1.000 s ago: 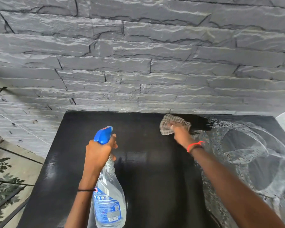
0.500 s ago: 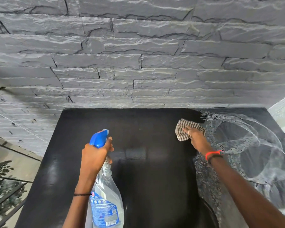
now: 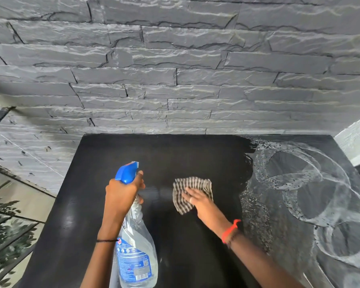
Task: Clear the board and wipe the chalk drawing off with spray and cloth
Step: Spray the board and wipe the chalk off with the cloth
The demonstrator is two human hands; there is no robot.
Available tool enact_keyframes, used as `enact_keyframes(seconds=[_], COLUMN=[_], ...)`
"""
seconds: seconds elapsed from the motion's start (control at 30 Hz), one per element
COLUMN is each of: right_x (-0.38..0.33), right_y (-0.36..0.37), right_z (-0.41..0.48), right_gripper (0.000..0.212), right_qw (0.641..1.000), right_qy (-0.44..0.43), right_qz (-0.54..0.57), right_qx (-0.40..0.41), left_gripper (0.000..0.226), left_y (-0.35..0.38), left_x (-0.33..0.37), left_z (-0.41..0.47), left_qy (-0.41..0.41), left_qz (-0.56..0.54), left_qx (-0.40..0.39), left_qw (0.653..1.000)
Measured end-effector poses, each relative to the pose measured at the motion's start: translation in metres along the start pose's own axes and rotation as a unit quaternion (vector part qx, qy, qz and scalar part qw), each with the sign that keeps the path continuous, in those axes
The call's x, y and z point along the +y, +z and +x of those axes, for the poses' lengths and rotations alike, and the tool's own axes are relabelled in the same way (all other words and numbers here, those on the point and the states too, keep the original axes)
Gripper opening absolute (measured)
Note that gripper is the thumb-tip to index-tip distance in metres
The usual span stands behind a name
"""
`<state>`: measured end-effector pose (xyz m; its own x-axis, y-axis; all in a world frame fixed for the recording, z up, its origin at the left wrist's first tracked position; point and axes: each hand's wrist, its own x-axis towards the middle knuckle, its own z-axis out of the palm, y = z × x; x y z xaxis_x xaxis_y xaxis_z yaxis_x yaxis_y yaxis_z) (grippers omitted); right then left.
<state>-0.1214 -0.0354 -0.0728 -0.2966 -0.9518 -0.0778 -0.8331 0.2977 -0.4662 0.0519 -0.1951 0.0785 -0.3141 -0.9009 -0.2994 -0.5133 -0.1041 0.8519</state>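
Observation:
A black board leans against a grey stone wall. Its left and middle part is wiped dark and wet. White chalk circles speckled with spray droplets cover its right part. My left hand grips the neck of a clear spray bottle with a blue trigger head, held in front of the board's lower left. My right hand presses a checked cloth flat against the board's middle with straight fingers, left of the chalk.
The grey stone wall rises behind the board. At the left a glass railing shows green foliage below. A pale wall corner stands at the right edge.
My right hand has swept the cloth from the board's top edge near the chalk down and left to the middle. The wiped dark area has grown. My left hand holds the bottle in place.

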Motion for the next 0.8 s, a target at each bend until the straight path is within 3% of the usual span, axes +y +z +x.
enact_keyframes(seconds=[0.1,0.2,0.33,0.43,0.63,0.73,0.8], right_x=[0.024,0.068,0.092,0.06,-0.026,-0.035,-0.029], right_y=[0.006,-0.009,-0.037,-0.035,0.014,0.042,0.046], right_z=[-0.072,-0.114,-0.081,-0.046,-0.086,-0.154,-0.199], right_gripper=[0.092,0.092,0.086,0.08,0.076,0.074,0.064], right_qw=[0.999,0.998,0.994,0.994,1.0,0.992,0.989], right_qy=[-0.029,0.04,0.106,0.11,-0.013,-0.111,-0.126], right_qz=[-0.01,-0.002,-0.031,-0.016,-0.014,-0.035,-0.043], right_qx=[-0.044,-0.057,-0.019,-0.004,-0.01,-0.041,-0.067], left_gripper=[0.028,0.027,0.028,0.029,0.028,0.03,0.031], left_y=[0.001,0.001,0.002,0.003,0.006,0.006,0.005], left_x=[0.002,0.003,0.001,-0.006,-0.018,-0.023,-0.026], left_z=[-0.006,-0.017,-0.036,-0.052,-0.086,-0.098,-0.105], left_qy=[0.002,0.007,0.014,0.011,0.008,0.011,0.014], left_qz=[-0.007,-0.006,-0.002,0.003,-0.011,-0.006,-0.002], left_qx=[0.004,0.001,0.002,0.004,0.015,0.017,0.021], left_qw=[1.0,1.0,1.0,1.0,1.0,1.0,1.0])
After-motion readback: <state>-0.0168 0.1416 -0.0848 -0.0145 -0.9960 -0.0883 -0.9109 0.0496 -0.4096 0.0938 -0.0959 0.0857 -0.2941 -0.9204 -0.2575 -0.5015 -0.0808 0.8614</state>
